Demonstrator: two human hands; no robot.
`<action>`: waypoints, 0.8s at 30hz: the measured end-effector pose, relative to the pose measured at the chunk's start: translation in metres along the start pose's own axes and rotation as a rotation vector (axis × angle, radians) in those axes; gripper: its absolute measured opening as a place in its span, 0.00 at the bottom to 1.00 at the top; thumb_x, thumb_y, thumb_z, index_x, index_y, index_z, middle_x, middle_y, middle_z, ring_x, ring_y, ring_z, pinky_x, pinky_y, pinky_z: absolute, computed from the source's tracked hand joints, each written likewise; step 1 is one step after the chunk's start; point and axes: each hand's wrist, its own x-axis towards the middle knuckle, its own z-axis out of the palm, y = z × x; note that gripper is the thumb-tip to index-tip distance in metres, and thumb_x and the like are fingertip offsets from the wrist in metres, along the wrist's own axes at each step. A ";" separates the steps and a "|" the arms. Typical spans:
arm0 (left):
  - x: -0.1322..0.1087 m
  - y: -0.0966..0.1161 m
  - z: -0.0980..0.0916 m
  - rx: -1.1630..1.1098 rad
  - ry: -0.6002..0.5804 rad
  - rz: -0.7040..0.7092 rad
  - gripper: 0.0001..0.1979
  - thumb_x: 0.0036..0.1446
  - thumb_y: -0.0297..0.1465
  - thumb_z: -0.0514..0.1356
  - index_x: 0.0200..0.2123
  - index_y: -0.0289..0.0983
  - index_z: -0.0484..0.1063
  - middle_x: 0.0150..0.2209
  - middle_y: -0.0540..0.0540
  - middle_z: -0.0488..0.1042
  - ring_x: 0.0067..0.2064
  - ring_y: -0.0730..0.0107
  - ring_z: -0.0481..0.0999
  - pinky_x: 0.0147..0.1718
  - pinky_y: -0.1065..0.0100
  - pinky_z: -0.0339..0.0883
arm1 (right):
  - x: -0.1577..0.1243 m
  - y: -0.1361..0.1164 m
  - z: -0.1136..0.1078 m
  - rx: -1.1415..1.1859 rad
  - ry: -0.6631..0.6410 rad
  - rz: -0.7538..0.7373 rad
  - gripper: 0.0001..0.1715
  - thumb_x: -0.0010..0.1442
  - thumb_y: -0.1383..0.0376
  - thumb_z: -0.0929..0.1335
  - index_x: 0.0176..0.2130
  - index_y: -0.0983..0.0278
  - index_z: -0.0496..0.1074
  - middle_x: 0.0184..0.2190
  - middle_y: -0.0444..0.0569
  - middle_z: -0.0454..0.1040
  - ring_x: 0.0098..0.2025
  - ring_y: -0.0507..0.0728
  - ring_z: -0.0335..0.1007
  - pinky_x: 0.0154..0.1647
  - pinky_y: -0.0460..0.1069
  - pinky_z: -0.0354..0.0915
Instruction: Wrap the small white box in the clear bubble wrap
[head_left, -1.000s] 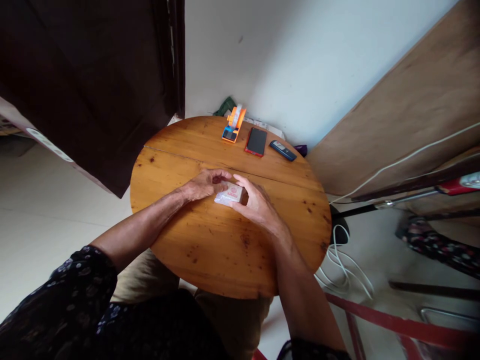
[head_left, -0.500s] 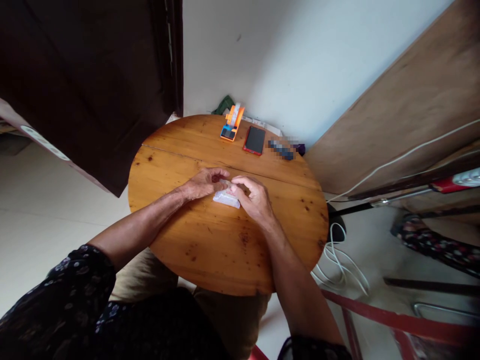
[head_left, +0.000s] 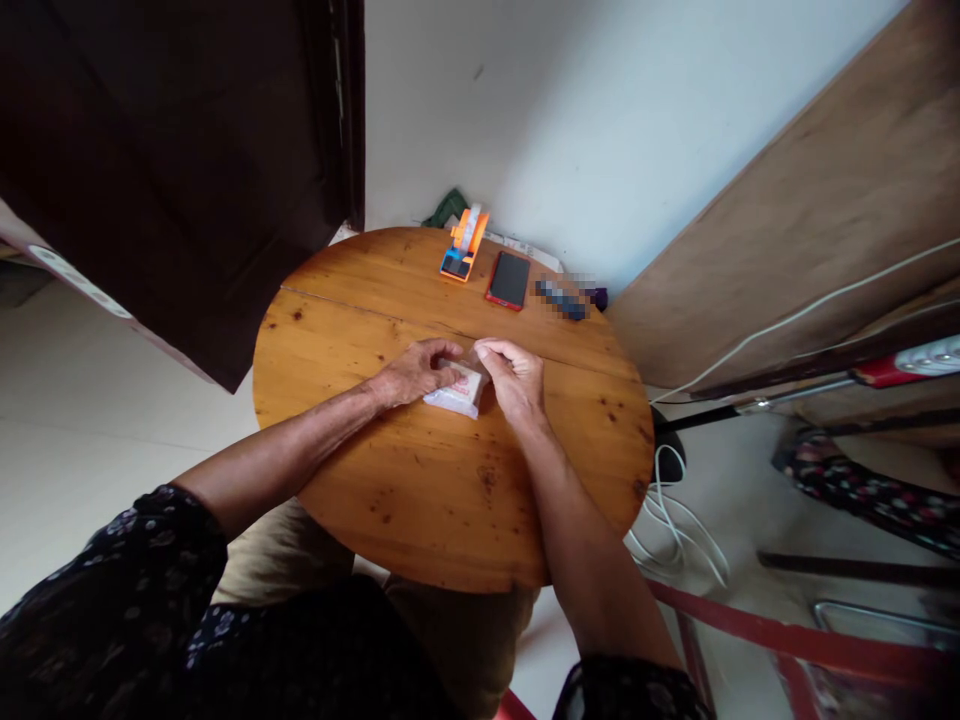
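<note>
A small white packet (head_left: 453,401) with red print, in clear plastic, lies in the middle of the round wooden table. My left hand (head_left: 420,370) grips it from the left, its thumb over the top and its fingers curled behind. At the packet's upper right, my right hand (head_left: 516,378) is closed in a pinch on a bit of clear plastic wrap (head_left: 473,356). Part of the packet is hidden under my left thumb and fingers.
Toward the back of the wooden table (head_left: 390,500) stand an orange and blue tape dispenser (head_left: 466,243), a red-edged phone (head_left: 509,280) and a blurred-out dark item (head_left: 562,298). Behind them is the wall. White cable (head_left: 679,520) lies on the floor at right, near a person's patterned trouser leg (head_left: 870,490).
My right hand has lifted off the packet's top face and drawn slightly up and right, pinching the plastic. More of the printed face shows. My left hand stays on the packet.
</note>
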 end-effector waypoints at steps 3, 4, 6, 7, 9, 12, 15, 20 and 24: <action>-0.001 0.002 0.000 0.022 0.010 -0.013 0.22 0.52 0.30 0.67 0.51 0.33 0.74 0.36 0.47 0.76 0.32 0.74 0.71 0.31 0.71 0.64 | -0.001 -0.005 -0.001 -0.037 -0.001 -0.071 0.10 0.61 0.59 0.70 0.31 0.60 0.79 0.37 0.48 0.83 0.41 0.58 0.79 0.47 0.54 0.73; -0.001 0.003 0.000 0.033 0.011 -0.017 0.22 0.52 0.30 0.67 0.51 0.33 0.74 0.36 0.47 0.76 0.32 0.74 0.71 0.31 0.71 0.64 | -0.002 -0.007 -0.001 -0.056 -0.003 -0.109 0.10 0.61 0.61 0.70 0.30 0.60 0.79 0.37 0.48 0.82 0.41 0.58 0.79 0.47 0.54 0.73; -0.001 0.005 0.000 0.057 0.008 -0.019 0.20 0.54 0.30 0.65 0.50 0.32 0.74 0.36 0.48 0.76 0.32 0.74 0.71 0.31 0.71 0.64 | -0.003 -0.011 0.000 -0.089 -0.008 -0.182 0.10 0.61 0.63 0.70 0.29 0.59 0.78 0.36 0.48 0.82 0.40 0.57 0.79 0.47 0.54 0.73; -0.002 0.006 -0.001 0.069 0.006 -0.013 0.19 0.54 0.30 0.65 0.50 0.32 0.75 0.35 0.48 0.76 0.32 0.75 0.70 0.31 0.71 0.63 | -0.004 -0.013 0.000 -0.102 -0.010 -0.213 0.10 0.61 0.64 0.69 0.29 0.59 0.78 0.36 0.48 0.82 0.39 0.57 0.79 0.46 0.54 0.73; -0.002 0.007 -0.001 0.089 0.002 0.009 0.16 0.55 0.31 0.64 0.47 0.32 0.75 0.35 0.48 0.76 0.32 0.74 0.70 0.32 0.71 0.63 | -0.007 -0.015 -0.001 -0.130 -0.023 -0.260 0.10 0.61 0.65 0.69 0.29 0.59 0.79 0.37 0.49 0.81 0.40 0.57 0.79 0.46 0.54 0.73; -0.003 0.009 -0.003 0.104 -0.009 0.026 0.15 0.56 0.33 0.63 0.45 0.33 0.76 0.35 0.48 0.77 0.33 0.73 0.71 0.34 0.71 0.63 | -0.011 -0.017 -0.004 -0.213 -0.083 -0.305 0.09 0.61 0.66 0.69 0.31 0.58 0.80 0.40 0.49 0.81 0.43 0.58 0.78 0.49 0.56 0.73; -0.003 0.011 -0.006 0.102 -0.034 0.025 0.14 0.55 0.33 0.63 0.44 0.33 0.76 0.36 0.48 0.78 0.35 0.72 0.73 0.37 0.70 0.64 | -0.016 -0.019 -0.010 -0.322 -0.149 -0.339 0.10 0.62 0.66 0.69 0.33 0.57 0.81 0.44 0.48 0.82 0.46 0.59 0.78 0.52 0.58 0.71; -0.002 0.009 -0.011 0.080 -0.048 0.024 0.15 0.54 0.30 0.62 0.45 0.33 0.78 0.38 0.48 0.79 0.37 0.70 0.74 0.42 0.68 0.66 | -0.019 -0.023 -0.018 -0.455 -0.244 -0.402 0.10 0.63 0.64 0.68 0.38 0.55 0.82 0.49 0.48 0.81 0.50 0.61 0.76 0.53 0.60 0.68; -0.001 0.008 -0.014 0.062 -0.067 0.025 0.14 0.54 0.31 0.62 0.44 0.34 0.79 0.37 0.48 0.79 0.36 0.70 0.74 0.43 0.66 0.67 | -0.020 -0.028 -0.022 -0.453 -0.286 -0.425 0.11 0.63 0.63 0.68 0.40 0.56 0.82 0.51 0.50 0.80 0.51 0.62 0.76 0.55 0.61 0.67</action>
